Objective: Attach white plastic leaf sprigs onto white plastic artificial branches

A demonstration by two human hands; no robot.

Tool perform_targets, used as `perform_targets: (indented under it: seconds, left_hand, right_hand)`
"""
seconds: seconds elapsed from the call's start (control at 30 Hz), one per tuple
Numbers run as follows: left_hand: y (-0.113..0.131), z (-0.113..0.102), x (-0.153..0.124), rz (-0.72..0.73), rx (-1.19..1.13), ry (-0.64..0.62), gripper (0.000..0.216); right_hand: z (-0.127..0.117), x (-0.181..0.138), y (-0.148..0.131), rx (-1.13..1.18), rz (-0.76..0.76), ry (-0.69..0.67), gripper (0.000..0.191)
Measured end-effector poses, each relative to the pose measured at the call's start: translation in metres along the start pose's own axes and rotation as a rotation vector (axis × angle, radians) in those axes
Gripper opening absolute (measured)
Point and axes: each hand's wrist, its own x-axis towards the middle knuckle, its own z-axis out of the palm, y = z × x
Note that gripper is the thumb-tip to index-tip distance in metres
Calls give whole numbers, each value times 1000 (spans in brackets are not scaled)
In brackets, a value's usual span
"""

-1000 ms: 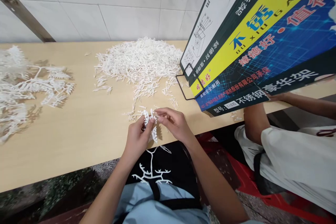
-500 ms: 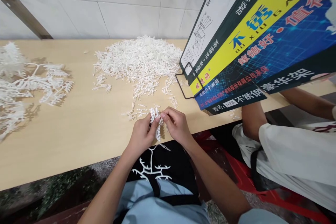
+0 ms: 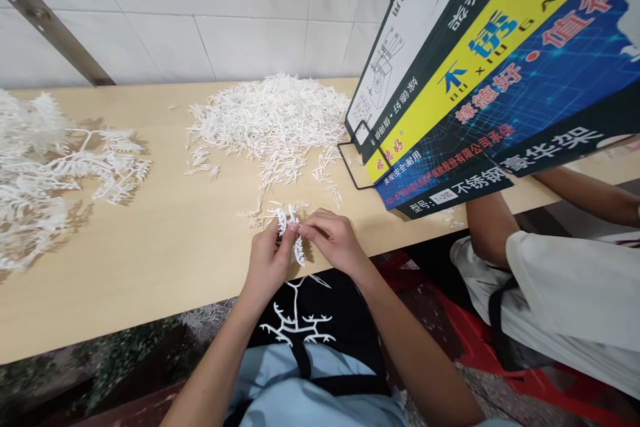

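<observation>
Bright, even light, soft short shadows, wide-angle bending at the edges, slight blur at far left.

On the table (image 3: 165,260), at the left edge: a sprue heap (image 3: 50,173). Midway along the back edge: a pile (image 3: 273,120), trailing toward the front. Right of the pile: a box (image 3: 490,67) over the right end, with a wire stand (image 3: 356,163) at its foot. At the front edge, before the pile: left hand (image 3: 267,265) and right hand (image 3: 336,245), one sprue (image 3: 293,235) between them.

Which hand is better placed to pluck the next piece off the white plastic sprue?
Probably the right hand: its fingertips pinch the top of the plastic sprue, while the left hand wraps around it as the steady support.
</observation>
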Motion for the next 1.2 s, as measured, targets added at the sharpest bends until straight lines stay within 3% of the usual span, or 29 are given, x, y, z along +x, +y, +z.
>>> perform_targets:
  seconds: [0.1, 0.17, 0.23, 0.3, 0.47, 0.57, 0.63, 0.8, 0.87, 1.0, 1.1, 1.2]
  left_hand:
    - [1, 0, -1, 40, 47, -60, 36]
    - [1, -1, -2, 72, 68, -94, 36]
    - [1, -1, -4, 77, 53, -81, 38]
    - [1, -2, -6, 37, 8, -24, 38]
    - [1, 0, -4, -42, -94, 68, 36]
    - [2, 0, -2, -34, -80, 15, 35]
    - [3, 0, -2, -23, -63, -11, 35]
    - [2, 2, -5, -5, -121, -34, 33]
    - [-1, 2, -7, -16, -253, 56, 33]
    - [-7, -10, -16, 23, -540, 351, 30]
    - [-5, -28, -25, 82, -461, 486, 24]
    - [3, -42, -29, 168, -415, 584, 23]
  right_hand:
    - [0, -1, 5, 35, 86, 60, 24]
    - [0, 1, 11, 104, 175, 194, 25]
    - [2, 3, 17, 194, 241, 346, 26]
    - [3, 4, 20, 210, 244, 397, 20]
    - [2, 0, 8, 87, 61, 128, 35]
    - [0, -2, 2, 27, -30, 12, 24]
    - [0, -1, 2, -14, -56, 18, 19]
    - [7, -4, 3, -60, -106, 137, 28]
    - [11, -6, 6, -26, -68, 209, 29]
    - [14, -7, 14, 102, 121, 429, 29]
    - [15, -6, 12, 35, 70, 382, 16]
    - [14, -8, 5, -138, -42, 308, 20]
